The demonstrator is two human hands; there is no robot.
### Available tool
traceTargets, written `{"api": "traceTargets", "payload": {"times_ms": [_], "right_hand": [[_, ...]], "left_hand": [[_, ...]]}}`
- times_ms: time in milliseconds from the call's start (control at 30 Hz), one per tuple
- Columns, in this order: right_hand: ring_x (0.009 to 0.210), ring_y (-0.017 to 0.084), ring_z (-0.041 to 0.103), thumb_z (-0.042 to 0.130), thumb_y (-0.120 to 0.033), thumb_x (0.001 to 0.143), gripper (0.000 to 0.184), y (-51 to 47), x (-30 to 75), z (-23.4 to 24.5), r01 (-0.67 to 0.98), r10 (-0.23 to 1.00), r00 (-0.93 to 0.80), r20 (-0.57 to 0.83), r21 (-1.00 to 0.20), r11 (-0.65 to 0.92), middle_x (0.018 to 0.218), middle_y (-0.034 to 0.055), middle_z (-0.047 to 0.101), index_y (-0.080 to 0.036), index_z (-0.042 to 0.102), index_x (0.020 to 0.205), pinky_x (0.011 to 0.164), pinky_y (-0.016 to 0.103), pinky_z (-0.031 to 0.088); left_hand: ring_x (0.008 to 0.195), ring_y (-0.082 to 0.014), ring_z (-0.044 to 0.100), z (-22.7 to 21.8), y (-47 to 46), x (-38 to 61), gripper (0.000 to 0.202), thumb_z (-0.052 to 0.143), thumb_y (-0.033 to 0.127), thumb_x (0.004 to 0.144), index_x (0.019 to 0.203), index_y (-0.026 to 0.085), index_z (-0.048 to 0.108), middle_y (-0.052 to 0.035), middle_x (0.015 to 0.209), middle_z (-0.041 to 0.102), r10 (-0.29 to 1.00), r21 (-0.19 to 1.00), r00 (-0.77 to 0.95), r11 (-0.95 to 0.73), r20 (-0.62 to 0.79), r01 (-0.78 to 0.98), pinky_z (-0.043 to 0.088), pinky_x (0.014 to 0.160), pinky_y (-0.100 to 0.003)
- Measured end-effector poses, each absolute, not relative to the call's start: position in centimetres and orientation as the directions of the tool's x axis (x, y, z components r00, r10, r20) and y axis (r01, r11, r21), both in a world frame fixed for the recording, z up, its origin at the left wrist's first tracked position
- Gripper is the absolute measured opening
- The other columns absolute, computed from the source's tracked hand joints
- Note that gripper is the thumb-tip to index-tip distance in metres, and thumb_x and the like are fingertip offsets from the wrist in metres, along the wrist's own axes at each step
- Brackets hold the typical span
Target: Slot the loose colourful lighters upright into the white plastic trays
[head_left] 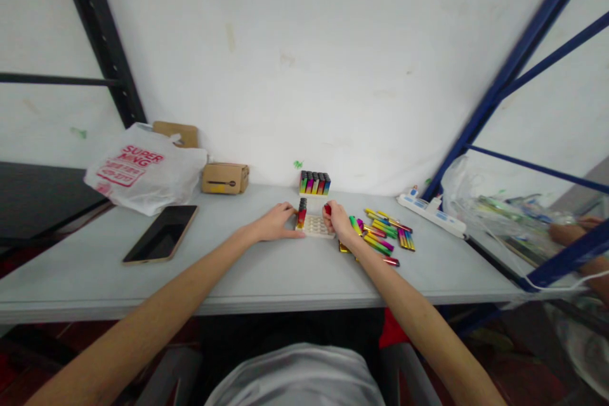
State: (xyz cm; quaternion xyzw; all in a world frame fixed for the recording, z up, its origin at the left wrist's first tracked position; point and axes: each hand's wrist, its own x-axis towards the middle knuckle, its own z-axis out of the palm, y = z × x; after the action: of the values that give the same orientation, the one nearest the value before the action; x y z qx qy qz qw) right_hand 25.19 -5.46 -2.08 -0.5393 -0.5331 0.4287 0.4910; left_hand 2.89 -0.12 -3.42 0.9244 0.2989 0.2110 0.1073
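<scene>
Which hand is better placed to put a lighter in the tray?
Probably the right hand: it holds a red lighter at the tray, near loose lighters; the left hand touches the tray's left edge.

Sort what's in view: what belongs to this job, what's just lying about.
Likely part of the job:
white plastic compartmented tray
black-topped red lighters standing in it
small red lighter in the right grip
loose, shiny multicoloured lighters
upright multicoloured lighters, packed in rows

Apparently lying about:
white plastic bag with red print
rectangular brown cardboard box
black-screened flat device
white plastic power strip
</scene>
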Motion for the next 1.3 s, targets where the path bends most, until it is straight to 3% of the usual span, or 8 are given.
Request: {"api": "traceTargets", "payload": {"times_ms": [100, 233, 333, 433, 533, 767, 1100, 1300], "right_hand": [[0.039, 0.013, 0.022, 0.029, -0.051, 0.093, 0.043, -5.3, 25.2, -2.4, 0.169, 0.995, 0.069, 0.074, -0.984, 0.061, 0.043, -0.0038, 0.027, -0.025, 0.032, 0.059, 0.039, 0.027, 0.019], [0.04, 0.01, 0.019, 0.03, -0.071, 0.091, 0.055, -5.3, 25.1, -2.5, 0.115, 0.997, 0.06, 0.052, -0.992, 0.045, 0.048, -0.0065, 0.026, -0.023, 0.041, 0.065, 0.039, 0.025, 0.016], [0.041, 0.009, 0.022, 0.033, -0.079, 0.087, 0.059, -5.7, 25.0, -2.1, 0.051, 0.994, -0.02, 0.104, -0.993, 0.105, 0.056, -0.0074, 0.03, -0.023, 0.052, 0.083, 0.038, 0.023, 0.019], [0.046, 0.012, 0.035, 0.037, -0.075, 0.089, 0.056, -6.0, 25.0, -1.8, 0.071, 0.972, -0.061, 0.227, -0.97, 0.232, 0.062, -0.0056, 0.041, -0.023, 0.055, 0.098, 0.042, 0.024, 0.034], [0.06, 0.016, 0.051, 0.043, -0.069, 0.091, 0.049, -5.9, 25.2, -1.8, 0.255, 0.929, -0.115, 0.351, -0.894, 0.369, 0.064, -0.0022, 0.051, -0.022, 0.059, 0.093, 0.061, 0.028, 0.047], [0.086, 0.018, 0.062, 0.052, -0.055, 0.094, 0.039, -6.3, 25.1, -1.6, 0.373, 0.849, -0.177, 0.498, -0.764, 0.526, 0.092, 0.0036, 0.07, -0.02, 0.069, 0.096, 0.083, 0.029, 0.048], [0.081, 0.018, 0.068, 0.063, -0.051, 0.09, 0.035, -6.8, 25.1, -2.2, 0.34, 0.828, -0.201, 0.524, -0.755, 0.56, 0.094, 0.0054, 0.072, -0.019, 0.065, 0.104, 0.073, 0.029, 0.056], [0.085, 0.018, 0.069, 0.057, -0.046, 0.096, 0.032, -7.1, 25.0, -2.1, 0.47, 0.752, -0.396, 0.527, -0.587, 0.659, 0.099, 0.0068, 0.072, -0.021, 0.063, 0.115, 0.077, 0.031, 0.057]], "left_hand": [[0.111, -0.0307, 0.056, -3.4, -0.1, 2.9, 0.07, 0.066, 0.075, 0.075, 0.118, 0.019, 0.063, -0.0127, 0.12, 0.062, 0.597, 0.336, 0.734, -0.798, 0.325, 0.501, 0.045, 0.101, -0.04], [0.112, -0.0308, 0.056, -3.1, -0.3, 2.9, 0.071, 0.065, 0.074, 0.076, 0.12, 0.019, 0.062, -0.0134, 0.121, 0.062, 0.601, 0.323, 0.734, -0.795, 0.317, 0.512, 0.044, 0.102, -0.039], [0.114, -0.0313, 0.056, -2.9, -0.5, 2.8, 0.072, 0.065, 0.074, 0.076, 0.121, 0.019, 0.062, -0.014, 0.122, 0.061, 0.605, 0.321, 0.738, -0.792, 0.301, 0.519, 0.044, 0.103, -0.038], [0.116, -0.0316, 0.055, -2.7, -0.4, 2.6, 0.074, 0.064, 0.074, 0.077, 0.123, 0.018, 0.062, -0.0148, 0.125, 0.06, 0.603, 0.333, 0.751, -0.79, 0.271, 0.514, 0.043, 0.104, -0.038], [0.118, -0.0316, 0.054, -2.6, -0.3, 2.4, 0.073, 0.065, 0.072, 0.077, 0.126, 0.019, 0.061, -0.0145, 0.128, 0.059, 0.599, 0.341, 0.762, -0.79, 0.248, 0.51, 0.042, 0.106, -0.039], [0.124, -0.0298, 0.051, -2.3, 0.2, 1.6, 0.067, 0.068, 0.065, 0.079, 0.129, 0.022, 0.061, -0.0122, 0.134, 0.056, 0.566, 0.375, 0.792, -0.802, 0.229, 0.465, 0.038, 0.11, -0.038], [0.116, -0.0286, 0.053, -2.7, 0.5, 1.6, 0.072, 0.069, 0.07, 0.077, 0.13, 0.022, 0.063, -0.0107, 0.127, 0.058, 0.557, 0.396, 0.787, -0.807, 0.265, 0.438, 0.039, 0.106, -0.036], [0.117, -0.0294, 0.053, -2.7, 0.5, 1.7, 0.073, 0.069, 0.069, 0.077, 0.131, 0.02, 0.063, -0.0117, 0.127, 0.057, 0.557, 0.399, 0.79, -0.805, 0.257, 0.438, 0.039, 0.106, -0.037]]}}
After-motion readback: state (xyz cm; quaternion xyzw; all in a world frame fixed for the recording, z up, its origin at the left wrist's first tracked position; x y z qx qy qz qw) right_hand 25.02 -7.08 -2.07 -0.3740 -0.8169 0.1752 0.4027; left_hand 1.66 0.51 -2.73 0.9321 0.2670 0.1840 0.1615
